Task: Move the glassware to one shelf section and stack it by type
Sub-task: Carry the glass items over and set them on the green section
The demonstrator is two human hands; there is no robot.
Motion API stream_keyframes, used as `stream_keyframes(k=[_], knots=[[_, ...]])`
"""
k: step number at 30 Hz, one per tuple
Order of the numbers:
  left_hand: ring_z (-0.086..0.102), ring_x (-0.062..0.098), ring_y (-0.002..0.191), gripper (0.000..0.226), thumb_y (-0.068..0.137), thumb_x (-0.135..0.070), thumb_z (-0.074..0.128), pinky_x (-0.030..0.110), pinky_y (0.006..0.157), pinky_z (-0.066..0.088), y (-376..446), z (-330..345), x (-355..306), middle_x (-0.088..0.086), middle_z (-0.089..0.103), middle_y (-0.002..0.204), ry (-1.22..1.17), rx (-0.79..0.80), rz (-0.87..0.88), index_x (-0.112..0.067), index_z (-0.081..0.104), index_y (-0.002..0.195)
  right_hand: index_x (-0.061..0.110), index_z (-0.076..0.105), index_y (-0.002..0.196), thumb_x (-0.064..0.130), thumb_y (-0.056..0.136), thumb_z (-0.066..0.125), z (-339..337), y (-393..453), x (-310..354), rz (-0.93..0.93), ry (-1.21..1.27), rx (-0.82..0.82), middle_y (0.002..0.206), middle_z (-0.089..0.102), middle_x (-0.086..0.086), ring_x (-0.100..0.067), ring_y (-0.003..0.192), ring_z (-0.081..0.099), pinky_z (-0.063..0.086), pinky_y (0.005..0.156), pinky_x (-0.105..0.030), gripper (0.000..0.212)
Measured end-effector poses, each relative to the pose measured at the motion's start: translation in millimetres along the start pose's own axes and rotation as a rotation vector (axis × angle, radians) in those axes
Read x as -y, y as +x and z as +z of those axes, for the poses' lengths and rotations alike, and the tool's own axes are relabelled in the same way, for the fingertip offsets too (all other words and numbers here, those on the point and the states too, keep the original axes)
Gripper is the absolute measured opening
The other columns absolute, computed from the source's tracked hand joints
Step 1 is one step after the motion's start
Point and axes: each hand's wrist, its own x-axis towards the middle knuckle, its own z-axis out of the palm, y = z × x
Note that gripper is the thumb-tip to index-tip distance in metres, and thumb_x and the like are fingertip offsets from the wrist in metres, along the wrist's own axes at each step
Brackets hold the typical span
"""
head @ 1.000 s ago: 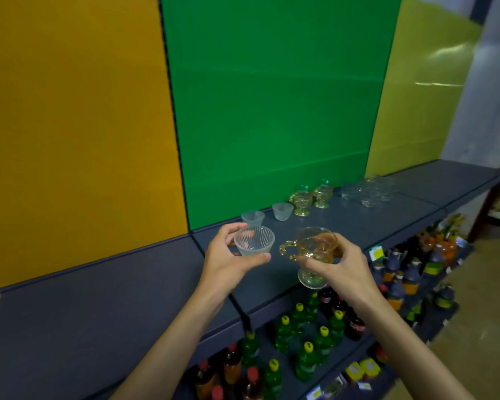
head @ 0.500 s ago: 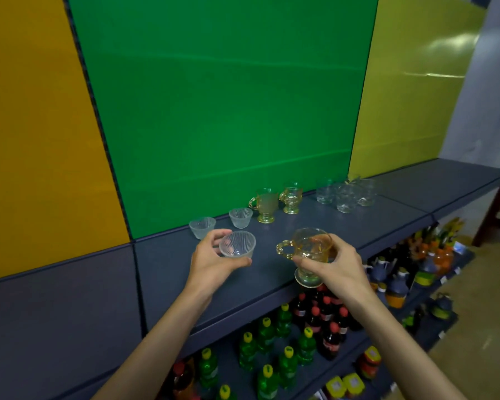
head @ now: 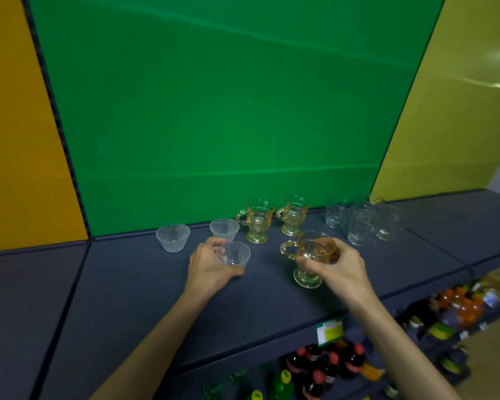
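Note:
My left hand (head: 208, 265) holds a small ribbed clear glass bowl (head: 233, 253) just above the dark blue shelf (head: 145, 290), in front of two matching bowls (head: 173, 237) (head: 224, 228) standing by the green back panel. My right hand (head: 339, 265) grips an amber footed glass mug (head: 311, 256), handle pointing left, its foot low over the shelf. Two more amber mugs (head: 257, 220) (head: 292, 215) stand behind it. A cluster of several clear tumblers (head: 361, 222) sits further right.
Orange, green and yellow-green panels back the shelf sections. A seam divides the shelf at left (head: 78, 272) and another at right (head: 433, 246). Below the shelf's front edge are rows of bottles (head: 326, 368) with red and green caps and a price tag (head: 329, 332).
Both hands have moved forward and down toward the green-backed shelf section with their glasses. The view has shifted so that this section is centred and closer.

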Motion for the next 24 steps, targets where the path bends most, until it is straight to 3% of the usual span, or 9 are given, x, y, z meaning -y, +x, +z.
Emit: stream_keyframes(k=[5, 9, 12, 15, 18, 24], knots=[[0.058, 0.018, 0.113, 0.075, 0.056, -0.027, 0.09, 0.036, 0.099, 0.05, 8, 7, -3, -0.001, 0.061, 0.119, 0.085, -0.018, -0.041, -0.023, 0.06, 0.123, 0.024, 0.062, 0.104, 0.036, 0.055, 0.094, -2, 35, -16, -0.009, -0.019, 0.018, 0.092, 0.072, 0.01, -0.007, 0.087, 0.068, 0.055, 0.079, -0.03, 0.06], [0.057, 0.02, 0.117, 0.077, 0.059, -0.029, 0.09, 0.035, 0.101, 0.047, 3, 7, -7, 0.0, 0.059, 0.123, 0.16, -0.03, -0.038, -0.021, 0.058, 0.128, 0.026, 0.059, 0.1, 0.034, 0.057, 0.094, -4, 58, -25, -0.024, 0.004, 0.064, 0.092, 0.071, 0.009, -0.008, 0.087, 0.068, 0.056, 0.08, -0.031, 0.056], [0.053, 0.017, 0.125, 0.09, 0.059, -0.048, 0.088, 0.039, 0.105, 0.045, -10, 6, -14, -0.005, 0.056, 0.133, 0.23, -0.044, -0.015, -0.025, 0.052, 0.138, 0.027, 0.059, 0.097, 0.033, 0.056, 0.094, -7, 72, -30, -0.036, 0.021, 0.103, 0.091, 0.072, 0.009, -0.009, 0.085, 0.069, 0.056, 0.078, -0.03, 0.054], [0.052, 0.017, 0.128, 0.085, 0.069, -0.073, 0.063, 0.039, 0.102, 0.045, -24, 6, -25, -0.009, 0.053, 0.139, 0.404, -0.093, 0.066, -0.03, 0.05, 0.141, 0.024, 0.06, 0.1, 0.031, 0.059, 0.094, -11, 80, -34, -0.06, 0.017, 0.146, 0.09, 0.071, 0.01, -0.007, 0.085, 0.067, 0.052, 0.075, -0.026, 0.053], [0.052, 0.02, 0.13, 0.082, 0.075, -0.077, 0.038, 0.039, 0.103, 0.044, -32, 8, -36, -0.006, 0.053, 0.144, 0.667, -0.143, 0.192, -0.029, 0.054, 0.14, 0.022, 0.06, 0.102, 0.03, 0.061, 0.093, -16, 86, -38, -0.077, 0.013, 0.177, 0.09, 0.068, 0.011, -0.002, 0.084, 0.064, 0.047, 0.068, -0.02, 0.053], [0.046, 0.021, 0.137, 0.08, 0.078, -0.075, 0.029, 0.039, 0.11, 0.037, -41, 18, -56, 0.0, 0.051, 0.149, 0.852, -0.155, 0.198, -0.031, 0.054, 0.141, 0.022, 0.059, 0.1, 0.027, 0.064, 0.091, -26, 94, -45, -0.072, 0.057, 0.228, 0.088, 0.07, 0.01, 0.004, 0.076, 0.063, 0.044, 0.061, -0.013, 0.048]])
